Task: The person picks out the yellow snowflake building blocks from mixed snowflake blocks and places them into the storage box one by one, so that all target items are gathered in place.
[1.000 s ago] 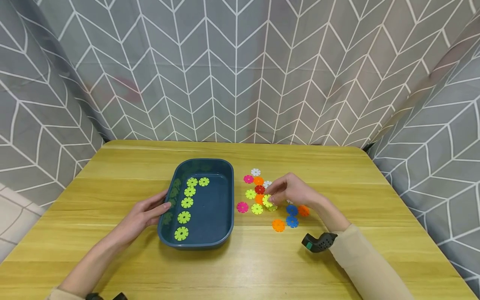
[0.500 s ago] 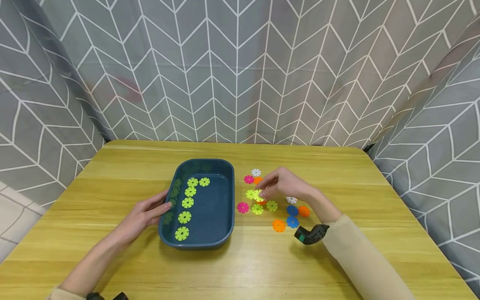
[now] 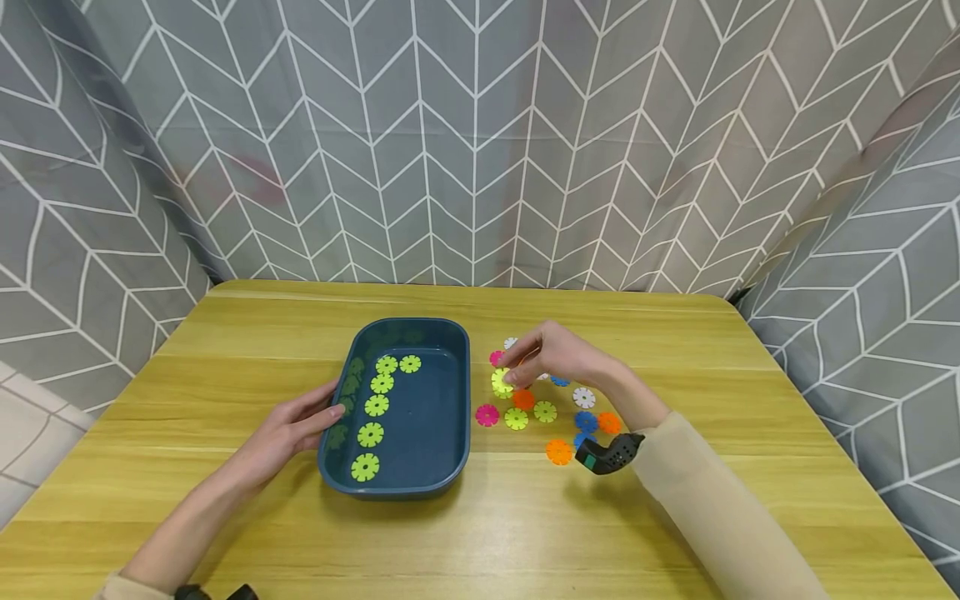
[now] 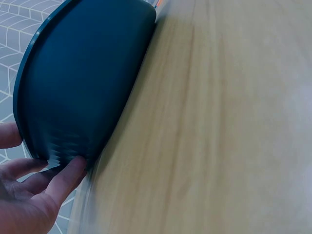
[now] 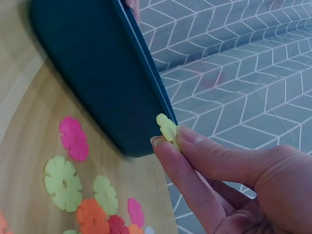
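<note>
A dark blue rectangular tray stands on the table, with a line of yellow-green notched plastic discs along its left side and one more at the far end. My left hand grips the tray's left side, thumb over the rim and fingers on the outer wall. Between thumb and forefinger, my right hand pinches one yellow-green disc, raised over the loose pieces to the right of the tray. In the right wrist view that disc is tilted nearly edge-on, in front of the tray's wall.
Loose discs lie right of the tray: pink, orange, yellow-green, white and blue; a red one shows in the right wrist view. A grey patterned curtain hangs behind the wooden table.
My right hand has moved left and slightly away from me with the yellow-green disc, uncovering several pieces on the table. My left hand and the tray have stayed in place.
</note>
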{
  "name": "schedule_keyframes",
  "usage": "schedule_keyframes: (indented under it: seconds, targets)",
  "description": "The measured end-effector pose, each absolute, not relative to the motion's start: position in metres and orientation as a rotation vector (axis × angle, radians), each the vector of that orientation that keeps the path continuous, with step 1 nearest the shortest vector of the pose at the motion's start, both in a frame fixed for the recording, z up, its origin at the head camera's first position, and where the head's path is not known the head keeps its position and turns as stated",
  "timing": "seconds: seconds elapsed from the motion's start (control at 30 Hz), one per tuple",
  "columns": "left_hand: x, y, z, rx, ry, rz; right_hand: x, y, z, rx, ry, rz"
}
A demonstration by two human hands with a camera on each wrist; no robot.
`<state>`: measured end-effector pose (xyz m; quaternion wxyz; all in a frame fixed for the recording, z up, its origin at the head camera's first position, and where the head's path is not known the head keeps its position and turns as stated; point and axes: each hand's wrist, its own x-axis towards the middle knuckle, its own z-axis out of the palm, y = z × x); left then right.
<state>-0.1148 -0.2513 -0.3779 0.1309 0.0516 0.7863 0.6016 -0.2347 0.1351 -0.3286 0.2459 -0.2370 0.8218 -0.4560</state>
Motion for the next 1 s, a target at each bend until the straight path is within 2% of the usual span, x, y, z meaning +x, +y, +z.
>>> schedule_keyframes:
  seconds: [0.57, 1.0]
  targets:
    - [-0.116, -0.251, -0.378, 0.15, 2.276, 1.753, -0.244, 0.11, -0.317, -0.603, 2.181, -1.278]
    - [-0.115, -0.251, -0.378, 0.147, 2.275, 1.754, -0.246, 0.084, -0.312, -0.686, 2.166, -1.268]
